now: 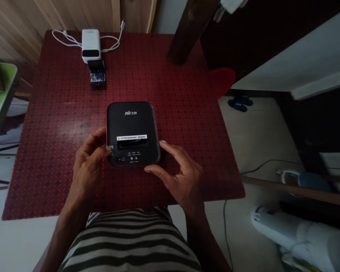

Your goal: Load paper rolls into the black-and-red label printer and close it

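A black printer [132, 126] with reddish sides lies on the red table, showing a white logo, a warning strip and a slot in its top. My left hand [89, 162] grips its left edge, the thumb pressing on a small grey tab [110, 150] and the fingers curled round the side. At the lower right corner, my right hand [181, 172] holds the printer between thumb and index finger. Something small and white shows at that index fingertip; I cannot make it out. The undersides of the printer and the right hand's other fingers are hidden.
A white device [91, 41] with a white cable and a dark strip [98, 77] stands at the back left of the red table [187, 109]. A dark post [187, 34] rises at the back right. Blue slippers [240, 102] and a white cylinder [297, 230] are on the right.
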Available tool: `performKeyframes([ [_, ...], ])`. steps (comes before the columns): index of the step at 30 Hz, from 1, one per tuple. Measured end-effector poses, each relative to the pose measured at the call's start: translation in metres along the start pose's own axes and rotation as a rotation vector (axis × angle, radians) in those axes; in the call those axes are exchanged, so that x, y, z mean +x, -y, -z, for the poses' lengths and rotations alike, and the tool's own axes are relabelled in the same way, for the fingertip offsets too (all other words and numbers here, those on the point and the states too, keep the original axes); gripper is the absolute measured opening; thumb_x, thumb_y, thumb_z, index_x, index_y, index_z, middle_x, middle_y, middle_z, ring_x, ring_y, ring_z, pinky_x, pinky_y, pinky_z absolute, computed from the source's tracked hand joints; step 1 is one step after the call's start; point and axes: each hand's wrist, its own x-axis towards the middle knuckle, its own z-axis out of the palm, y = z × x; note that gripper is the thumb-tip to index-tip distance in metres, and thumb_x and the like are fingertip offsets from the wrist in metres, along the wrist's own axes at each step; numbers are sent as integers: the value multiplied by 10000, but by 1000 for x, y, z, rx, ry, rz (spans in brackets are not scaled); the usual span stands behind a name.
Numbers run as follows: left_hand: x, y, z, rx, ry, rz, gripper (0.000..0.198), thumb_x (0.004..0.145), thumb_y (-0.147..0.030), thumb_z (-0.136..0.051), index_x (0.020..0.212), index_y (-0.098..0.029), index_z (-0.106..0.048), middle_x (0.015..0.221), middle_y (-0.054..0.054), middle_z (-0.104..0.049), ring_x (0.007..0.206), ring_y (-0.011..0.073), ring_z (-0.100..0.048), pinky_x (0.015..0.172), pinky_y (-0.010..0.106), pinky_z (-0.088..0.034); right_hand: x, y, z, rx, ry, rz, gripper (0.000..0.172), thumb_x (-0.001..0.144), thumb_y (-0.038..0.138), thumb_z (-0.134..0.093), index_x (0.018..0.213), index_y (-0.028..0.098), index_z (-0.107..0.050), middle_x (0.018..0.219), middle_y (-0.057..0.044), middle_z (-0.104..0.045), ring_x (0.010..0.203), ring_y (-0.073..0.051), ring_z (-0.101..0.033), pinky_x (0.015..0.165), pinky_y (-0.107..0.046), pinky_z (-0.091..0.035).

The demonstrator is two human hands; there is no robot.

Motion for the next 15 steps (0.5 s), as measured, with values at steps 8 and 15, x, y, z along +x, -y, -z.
performKeyframes([
  [8,-4,0,-3,47,-38,-14,484,920,-333,-825,1402,-311,-863,1395,54,-874,1275,346,-820,1067,493,-682,0,1,0,-3,-5,-38,538,1000,490,-1017,1470,314,-823,1318,-80,-941,1189,-316,-919,1049,-519,-786],
  [15,-4,8,-6,16,-41,-43,478,929,-345,-838,1406,-322,-851,1438,44,-869,1337,334,-801,1104,471,-652,1,1,-3,-19,-16,0,523,1017,460,-1004,1483,301,-828,1304,-84,-944,1171,-314,-922,1052,-497,-782],
])
